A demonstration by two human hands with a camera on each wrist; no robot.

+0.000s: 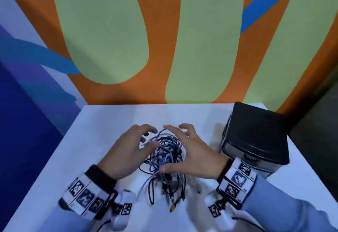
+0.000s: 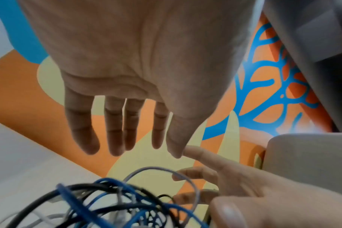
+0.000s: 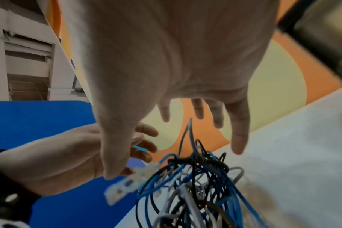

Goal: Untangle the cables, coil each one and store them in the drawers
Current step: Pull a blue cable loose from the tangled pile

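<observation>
A tangle of blue, black and grey cables (image 1: 164, 155) lies in the middle of the white table (image 1: 95, 140). My left hand (image 1: 146, 138) hovers at the tangle's left side with its fingers spread and loosely bent, holding nothing. In the left wrist view the left hand (image 2: 127, 123) shows straight fingers above the cables (image 2: 107, 205). My right hand (image 1: 182, 145) arches over the tangle's right side, its thumb lying against the cables. In the right wrist view the right hand (image 3: 185, 92) is spread above the bundle (image 3: 195, 185). A blurred white connector (image 3: 127, 183) sticks out toward the left hand (image 3: 68, 162).
A black drawer unit (image 1: 256, 134) stands at the table's right rear, close to my right wrist, its drawers shut as far as I can see. Loose cable ends and a yellow-tipped plug (image 1: 172, 208) trail toward the front edge. A painted wall rises behind the table.
</observation>
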